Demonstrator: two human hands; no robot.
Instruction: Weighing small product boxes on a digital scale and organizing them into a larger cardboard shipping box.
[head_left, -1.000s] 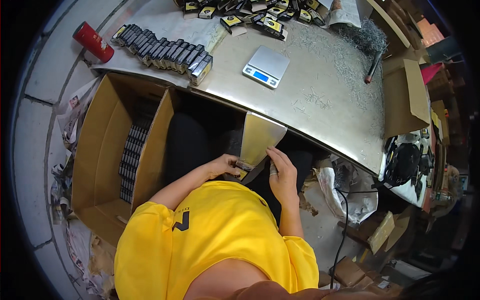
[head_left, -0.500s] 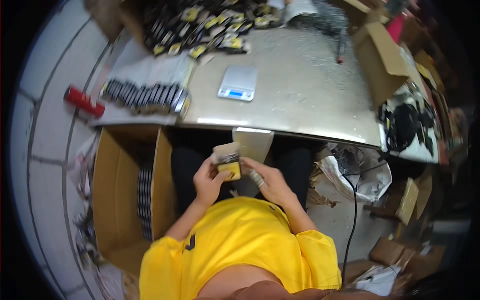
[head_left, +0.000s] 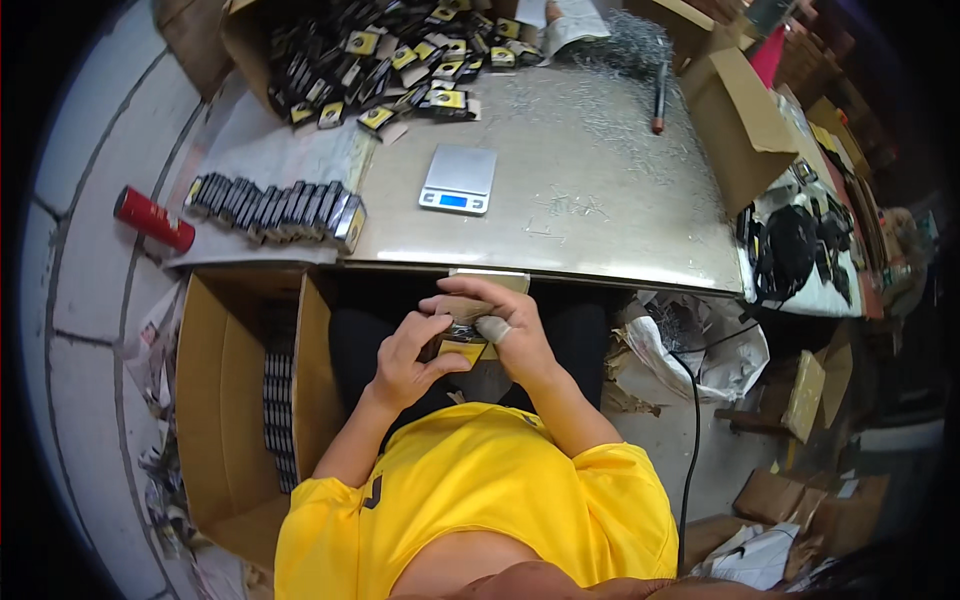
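Note:
In front of my lap, my left hand (head_left: 408,362) grips a small black-and-yellow cardboard box (head_left: 462,353) by its side, thumb across the yellow face. The box's plain brown end flap (head_left: 468,309) stands up at the top. My right hand (head_left: 520,338) is closed around the other side, its fingers curled over the flap and the thumb at the opening. A pale wrap covers that thumb. What lies inside the box is mostly hidden by my fingers.
A digital scale (head_left: 458,178) rests on the metal table (head_left: 560,245). Thin metal pins are scattered and heaped (head_left: 628,52) behind it. Similar boxes form a pile (head_left: 385,70) and a row (head_left: 275,210). An open carton (head_left: 215,400) with stacked boxes stands left; a white sack (head_left: 725,365) lies right.
My right hand has moved up and left onto the box's top and flap. The box has tilted, showing less of its yellow face. The whole view has shifted slightly.

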